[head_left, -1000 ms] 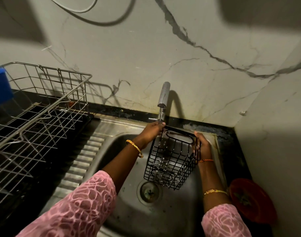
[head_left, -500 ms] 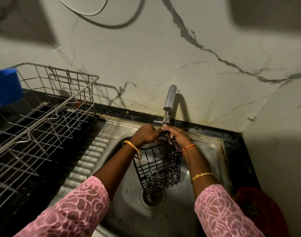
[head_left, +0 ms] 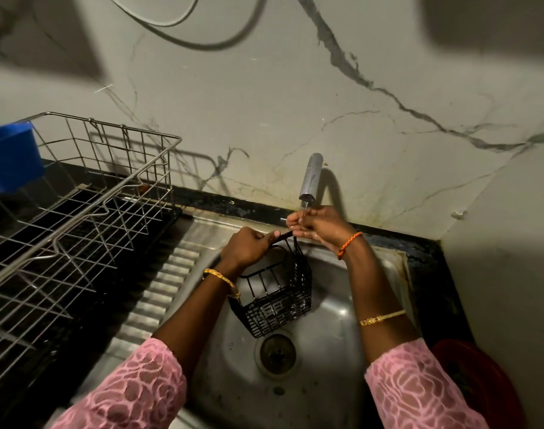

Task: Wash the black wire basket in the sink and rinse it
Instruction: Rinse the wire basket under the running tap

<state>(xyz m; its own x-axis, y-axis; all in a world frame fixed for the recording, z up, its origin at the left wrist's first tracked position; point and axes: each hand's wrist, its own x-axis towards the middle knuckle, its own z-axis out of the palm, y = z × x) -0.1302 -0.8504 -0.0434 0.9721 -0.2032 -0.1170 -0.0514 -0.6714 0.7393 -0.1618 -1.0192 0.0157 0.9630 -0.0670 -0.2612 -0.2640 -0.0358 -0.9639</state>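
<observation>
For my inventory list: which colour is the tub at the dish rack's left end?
Blue tub, in the head view.

no readable text, no labels, no brands, no numbers anywhere

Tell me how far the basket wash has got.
Done: the black wire basket is over the sink; no suds show on it. In hand: the left hand grips its rim, hanging it above the drain; the right hand is at the tap under a thin stream. Left, probably: rinsing the basket itself and putting it away, perhaps on the dish rack.
</observation>
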